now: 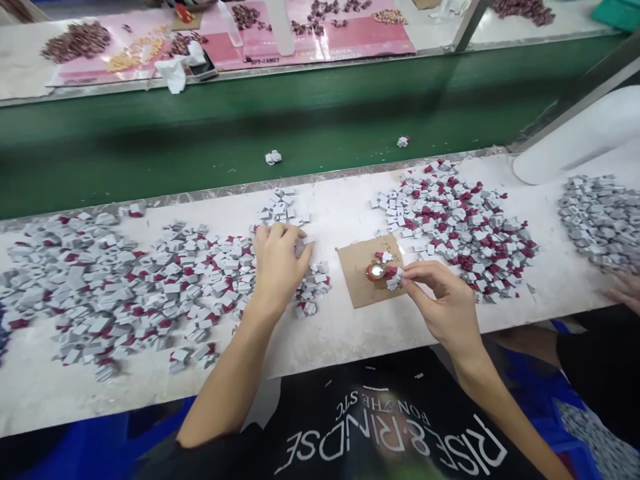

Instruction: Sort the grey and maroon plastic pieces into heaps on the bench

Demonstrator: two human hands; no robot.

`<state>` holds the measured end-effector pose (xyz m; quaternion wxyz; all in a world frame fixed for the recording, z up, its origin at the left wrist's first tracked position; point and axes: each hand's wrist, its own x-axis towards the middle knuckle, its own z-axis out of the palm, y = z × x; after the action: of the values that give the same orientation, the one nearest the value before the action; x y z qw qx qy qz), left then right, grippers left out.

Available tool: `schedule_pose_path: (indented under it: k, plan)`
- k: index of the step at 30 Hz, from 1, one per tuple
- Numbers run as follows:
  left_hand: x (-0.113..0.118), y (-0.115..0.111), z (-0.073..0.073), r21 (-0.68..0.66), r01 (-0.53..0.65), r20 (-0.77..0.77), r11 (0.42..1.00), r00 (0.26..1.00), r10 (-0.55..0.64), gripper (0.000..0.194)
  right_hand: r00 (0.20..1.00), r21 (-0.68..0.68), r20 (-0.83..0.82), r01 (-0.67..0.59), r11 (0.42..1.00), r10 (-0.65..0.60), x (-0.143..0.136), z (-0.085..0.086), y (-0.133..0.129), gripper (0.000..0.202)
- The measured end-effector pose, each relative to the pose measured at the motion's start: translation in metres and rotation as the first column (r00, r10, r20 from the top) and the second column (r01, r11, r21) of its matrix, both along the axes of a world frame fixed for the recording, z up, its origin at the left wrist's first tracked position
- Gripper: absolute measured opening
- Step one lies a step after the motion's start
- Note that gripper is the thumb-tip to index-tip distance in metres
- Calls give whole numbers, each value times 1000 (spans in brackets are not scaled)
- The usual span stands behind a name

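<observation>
My right hand (pixel 443 297) pinches a small grey-and-maroon piece (pixel 395 280) between thumb and fingertips. It holds the piece beside a shiny round object (pixel 377 271) with a reddish rim, which rests on a brown cardboard square (pixel 357 287). Another small white-and-maroon piece (pixel 384 256) lies just behind that round object. To the left, my left hand (pixel 277 267) is curled down at the edge of a pile of grey and maroon pieces (pixel 135 287). Something greyish shows by its thumb, but the fingertips are mostly hidden.
Right of the cardboard lies a second pile of grey-and-maroon pieces (pixel 460 227), then a grey pile (pixel 605 213). A white tube (pixel 575 133) stands at the right, with another person's hand (pixel 625 293) near it. Behind the table runs a green belt (pixel 200 147) carrying two small clusters.
</observation>
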<state>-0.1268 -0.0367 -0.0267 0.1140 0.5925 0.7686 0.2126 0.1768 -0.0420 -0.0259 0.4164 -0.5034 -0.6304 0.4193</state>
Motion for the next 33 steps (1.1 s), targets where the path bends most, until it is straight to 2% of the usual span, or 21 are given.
schedule_pose_path:
  k: [2,4,6,12,17,22,25,27,30,33]
  plan:
    - [3,1,3,0,51,200,999,979,-50,7,999,25,34,-21,999,20,-2,3,1,8]
    - [7,3,3,-40,106,385,994,919,-83,12,998,50,58,-43,998,40,-4,5,1,9]
    - [13,5,0,-56,136,461,989,882,-95,14,995,69,83,-69,995,63,-8,5,2,11]
    - [25,16,-10,-41,161,403,986,906,-132,11,986,90,136,-109,990,97,-13,3,6,14]
    - [22,20,-10,-59,155,242,986,961,-137,12,979,108,177,-126,986,105,-12,4,7,16]
    - [19,22,-9,-118,173,260,978,956,-138,16,979,91,174,-126,988,109,-14,5,8,16]
    - [23,24,-3,-70,160,314,985,940,-131,12,989,49,110,-101,994,95,-14,9,11,13]
    - [29,25,3,-33,166,471,986,873,-131,11,999,-10,4,-48,999,48,-14,12,16,8]
    - [42,26,13,-9,199,759,980,639,-123,21,975,-125,-213,33,992,-60,-16,13,25,4]
    - [55,28,21,15,233,893,972,435,-118,30,935,-178,-334,60,982,-118,-19,12,33,13]
